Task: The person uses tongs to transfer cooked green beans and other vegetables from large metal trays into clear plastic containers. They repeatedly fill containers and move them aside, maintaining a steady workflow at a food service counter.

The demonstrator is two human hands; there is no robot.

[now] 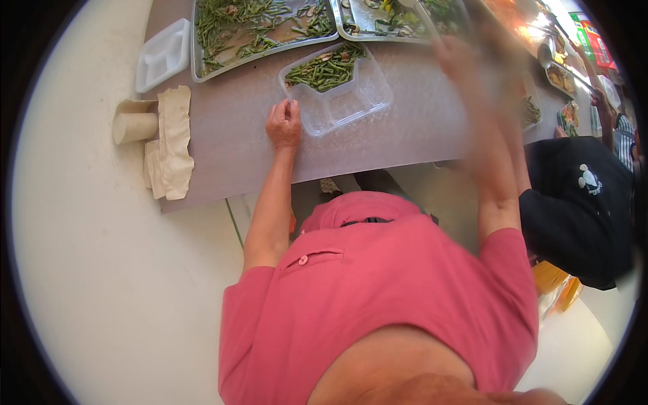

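Note:
My left hand (284, 121), its fingers bent, touches the left edge of a clear plastic compartment container (349, 104). Cut green beans (324, 71) with brown bits fill the container's upper-left compartment; its other compartments look bare. My right hand (450, 55), blurred, grips the handle of a serving spoon (425, 17) over a metal tray (377, 37) of mixed vegetables and mushroom slices. Left of that tray stands another metal tray (268, 49) with green beans spread in it.
A white compartment tray (162, 58) lies at the table's left. Below it are a paper roll (135, 127) and folded brown paper towels (174, 144). Close on the right stands a person in a black shirt (577, 202), with more food trays and containers beyond.

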